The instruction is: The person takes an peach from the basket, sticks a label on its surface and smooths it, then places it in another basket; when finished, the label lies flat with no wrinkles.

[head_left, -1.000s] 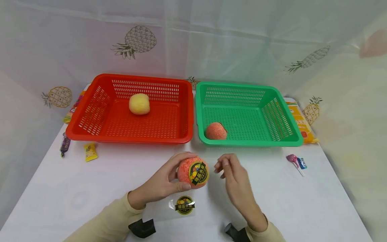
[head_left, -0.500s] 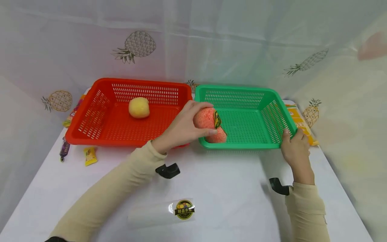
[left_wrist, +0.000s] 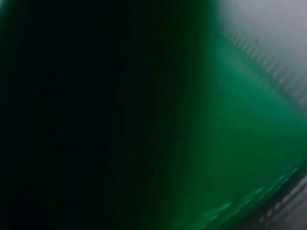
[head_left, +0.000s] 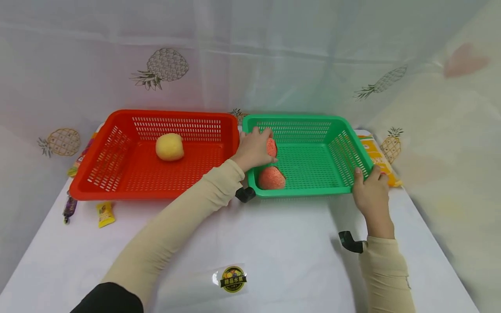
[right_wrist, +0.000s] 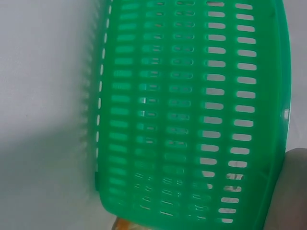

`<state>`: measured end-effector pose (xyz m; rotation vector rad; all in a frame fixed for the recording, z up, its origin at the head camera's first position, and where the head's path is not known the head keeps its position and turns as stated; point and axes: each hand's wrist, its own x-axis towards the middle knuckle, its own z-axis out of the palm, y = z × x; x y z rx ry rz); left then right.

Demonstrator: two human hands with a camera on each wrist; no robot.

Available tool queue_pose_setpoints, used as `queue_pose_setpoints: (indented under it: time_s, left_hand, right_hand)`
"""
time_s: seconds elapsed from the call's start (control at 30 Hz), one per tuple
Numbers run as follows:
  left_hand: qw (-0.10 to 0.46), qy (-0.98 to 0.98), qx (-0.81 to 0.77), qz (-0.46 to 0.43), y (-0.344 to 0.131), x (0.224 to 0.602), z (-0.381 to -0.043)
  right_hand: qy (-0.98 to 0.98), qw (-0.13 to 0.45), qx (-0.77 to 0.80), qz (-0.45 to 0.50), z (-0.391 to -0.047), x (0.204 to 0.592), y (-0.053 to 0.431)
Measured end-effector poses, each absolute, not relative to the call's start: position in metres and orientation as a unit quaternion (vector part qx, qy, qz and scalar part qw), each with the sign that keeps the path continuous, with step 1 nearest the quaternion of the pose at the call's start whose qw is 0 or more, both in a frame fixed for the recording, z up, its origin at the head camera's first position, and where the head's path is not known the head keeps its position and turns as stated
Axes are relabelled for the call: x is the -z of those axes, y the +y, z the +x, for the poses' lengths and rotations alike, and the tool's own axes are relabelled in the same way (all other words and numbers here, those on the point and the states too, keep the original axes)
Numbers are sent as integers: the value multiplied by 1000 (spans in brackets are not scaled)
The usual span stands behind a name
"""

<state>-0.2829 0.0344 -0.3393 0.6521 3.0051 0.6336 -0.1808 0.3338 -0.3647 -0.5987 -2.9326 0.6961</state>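
My left hand [head_left: 255,148] reaches inside the green basket [head_left: 301,191] near its left wall. It holds a round, speckled coral-pink toy fruit [head_left: 272,148], mostly hidden behind the fingers. A second coral-pink fruit [head_left: 272,178] with a dark edge lies in the basket's front left corner, just below that hand. At the front right corner my right hand [head_left: 372,191] grips the basket rim, thumb on the inner side. The right wrist view has the basket's slotted wall [right_wrist: 268,120] with part of the hand [right_wrist: 290,191] beside it. Darkness and green blur fill the left wrist view.
Left of the green basket stands a red basket [head_left: 156,194] with a yellow fruit [head_left: 169,147]. A clear film with a round black-gold sticker [head_left: 233,279] lies near the front. Yellow [head_left: 105,214] and purple [head_left: 70,208] sweets lie at left; an orange packet [head_left: 377,158] is behind right.
The left hand has carried the stickered coral-pink fruit from over the table into the green basket. The right hand has moved right and taken hold of the basket's corner.
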Motion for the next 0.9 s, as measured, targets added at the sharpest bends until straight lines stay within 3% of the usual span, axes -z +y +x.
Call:
queue_pose_setpoints:
  time_s: [0.5, 0.9]
  left_hand:
    - [2, 970, -68, 235, 37, 352, -286]
    - [50, 970, 16, 237, 44, 352, -282]
  right_hand:
    - [-950, 50, -231, -202, -177, 364, 331]
    - [-948, 74, -242, -193, -178, 367, 332]
